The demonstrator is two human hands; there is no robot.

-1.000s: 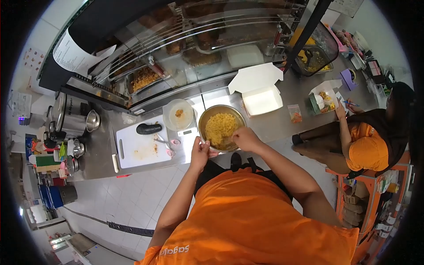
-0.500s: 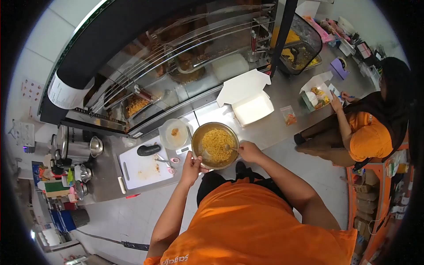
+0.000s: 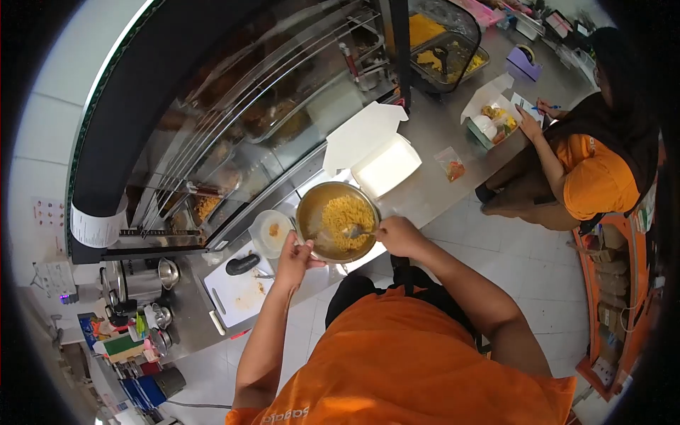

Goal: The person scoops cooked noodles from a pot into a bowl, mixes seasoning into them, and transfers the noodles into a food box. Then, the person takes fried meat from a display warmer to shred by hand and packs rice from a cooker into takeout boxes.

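Observation:
A metal mixing bowl (image 3: pixel 312 216) holds a heap of yellow grainy food (image 3: pixel 348 216) that looks like fried rice. My left hand (image 3: pixel 292 263) grips the bowl's lower left rim, thumb on top. In my right hand (image 3: pixel 400 236) is the handle of a metal spoon (image 3: pixel 356 231), its head in the rice at the right side. Just beyond the bowl, a white takeaway box (image 3: pixel 387 166) stands with its lid folded back. A round plastic tub (image 3: pixel 270 244) with a little food in it sits left of the bowl.
A white cutting board (image 3: pixel 244 296) carries a dark oblong item (image 3: pixel 243 264). Behind the counter rises a glass display case (image 3: pixel 283 106). At right, a co-worker in an orange shirt (image 3: pixel 602 170) writes beside a filled food box (image 3: pixel 490 117). A small bag (image 3: pixel 450 164) lies between.
My view has turned toward the left. The bowl is nearer the white box and tilted more, with the rice gathered at its right side. The spoon has shifted within the rice.

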